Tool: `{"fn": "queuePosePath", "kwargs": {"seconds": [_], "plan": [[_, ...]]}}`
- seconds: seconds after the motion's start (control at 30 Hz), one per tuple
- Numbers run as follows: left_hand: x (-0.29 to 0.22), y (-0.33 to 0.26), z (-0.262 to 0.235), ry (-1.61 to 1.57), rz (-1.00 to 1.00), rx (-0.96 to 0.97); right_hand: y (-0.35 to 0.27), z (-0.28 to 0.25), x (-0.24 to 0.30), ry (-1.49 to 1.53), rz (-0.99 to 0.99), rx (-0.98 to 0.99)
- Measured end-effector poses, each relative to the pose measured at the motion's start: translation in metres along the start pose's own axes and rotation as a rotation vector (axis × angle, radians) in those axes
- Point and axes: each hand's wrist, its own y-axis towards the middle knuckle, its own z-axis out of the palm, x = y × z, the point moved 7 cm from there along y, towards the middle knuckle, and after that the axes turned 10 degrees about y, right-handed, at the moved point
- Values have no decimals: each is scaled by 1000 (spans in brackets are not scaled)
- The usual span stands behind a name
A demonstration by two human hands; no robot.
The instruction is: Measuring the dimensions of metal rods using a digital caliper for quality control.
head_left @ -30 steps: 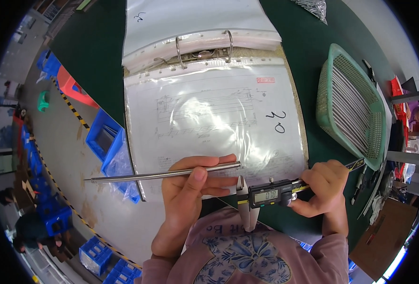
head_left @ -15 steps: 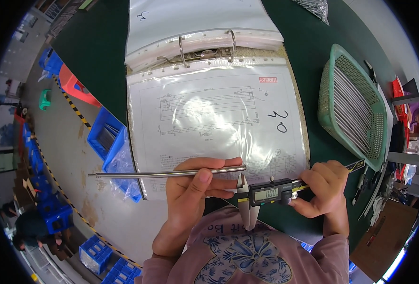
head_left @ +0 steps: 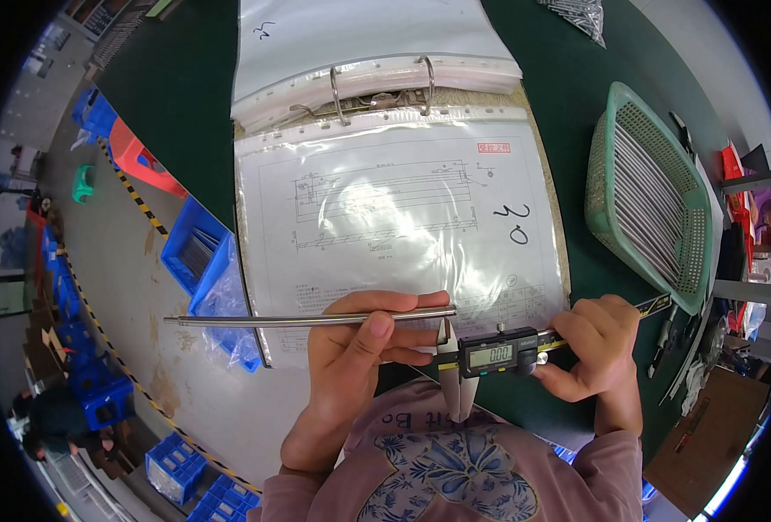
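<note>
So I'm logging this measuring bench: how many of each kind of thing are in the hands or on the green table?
Metal rod in the left hand: 1
Digital caliper in the right hand: 1
Ring binder, open: 1
Green basket of rods: 1
Total: 4

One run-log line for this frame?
left hand: holds steel rod | right hand: holds digital caliper at rod end | backdrop: open binder drawing

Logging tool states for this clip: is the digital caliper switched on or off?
On. The digital caliper, held in the right hand, has a lit display showing dark digits, its measuring end at the metal rod in the left hand.
</note>
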Motion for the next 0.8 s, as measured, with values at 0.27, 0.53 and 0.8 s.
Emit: {"fn": "queuePosePath", "kwargs": {"seconds": [0.27, 0.53, 0.8], "plan": [[-1, 1, 0, 18, -51, -18, 2, -2, 0, 18, 3, -2], [1, 2, -2, -29, -33, -22, 2, -1, 0, 38, 10, 13], [2, 2, -1, -21, -32, -23, 2, -1, 0, 24, 9, 15]]}}
